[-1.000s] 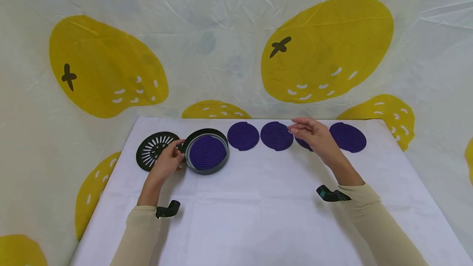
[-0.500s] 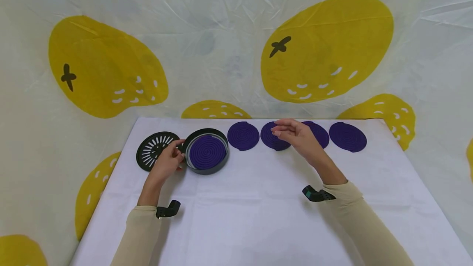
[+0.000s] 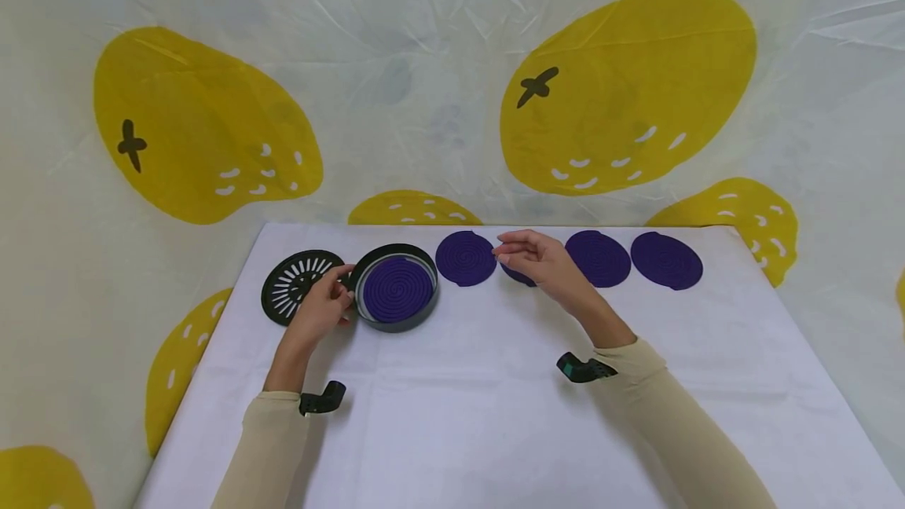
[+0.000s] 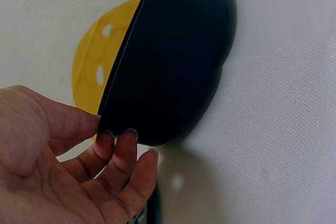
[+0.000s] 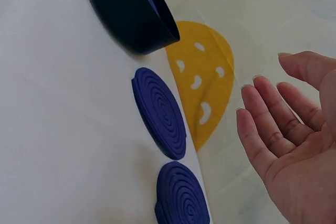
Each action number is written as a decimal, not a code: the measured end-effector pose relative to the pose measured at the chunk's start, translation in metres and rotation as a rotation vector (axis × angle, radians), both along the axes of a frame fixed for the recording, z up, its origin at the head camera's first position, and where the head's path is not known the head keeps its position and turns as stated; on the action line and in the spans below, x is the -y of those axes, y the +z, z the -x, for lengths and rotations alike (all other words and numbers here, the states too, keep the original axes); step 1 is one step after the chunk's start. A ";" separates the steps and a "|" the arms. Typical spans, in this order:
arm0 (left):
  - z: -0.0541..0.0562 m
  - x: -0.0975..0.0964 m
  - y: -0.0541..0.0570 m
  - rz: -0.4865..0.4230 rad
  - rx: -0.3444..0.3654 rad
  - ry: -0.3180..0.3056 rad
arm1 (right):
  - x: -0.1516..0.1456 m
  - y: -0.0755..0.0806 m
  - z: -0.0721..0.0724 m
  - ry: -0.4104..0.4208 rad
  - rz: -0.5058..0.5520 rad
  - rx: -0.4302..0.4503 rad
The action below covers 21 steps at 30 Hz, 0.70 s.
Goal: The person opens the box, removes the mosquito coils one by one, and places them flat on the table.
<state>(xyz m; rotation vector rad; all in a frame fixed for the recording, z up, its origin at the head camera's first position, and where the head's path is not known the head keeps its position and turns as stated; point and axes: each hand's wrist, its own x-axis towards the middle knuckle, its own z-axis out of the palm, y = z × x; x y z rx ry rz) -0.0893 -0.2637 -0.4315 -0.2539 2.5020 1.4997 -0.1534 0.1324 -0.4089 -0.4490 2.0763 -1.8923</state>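
A round black mosquito coil holder [image 3: 397,324] stands on the table with a purple mosquito coil [image 3: 397,289] lying inside. My left hand [image 3: 324,306] holds its left side; in the left wrist view thumb and fingertips meet at the rim of the dark wall [image 4: 168,56]. My right hand [image 3: 540,259] hovers above the row of coils, fingers relaxed and palm bare in the right wrist view. Its fingertips overlap the right edge of the nearest loose coil [image 3: 465,258]; the hand mostly hides the second coil [image 3: 519,276].
Left of the holder lies a black slotted lid [image 3: 286,297], partly behind my left hand. Two more purple coils, the third coil [image 3: 601,259] and the last coil [image 3: 667,261], lie to the right along the back edge. A white cloth [image 3: 452,415] covers the table, against a lemon-print curtain [image 3: 410,124].
My right hand has moved left along the row of coils, from over the third loose coil to over the second. The left hand and the holder stay in place.
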 end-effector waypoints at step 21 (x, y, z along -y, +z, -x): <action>0.000 0.001 0.000 -0.003 -0.009 -0.005 | 0.045 -0.005 0.002 0.110 -0.090 -0.020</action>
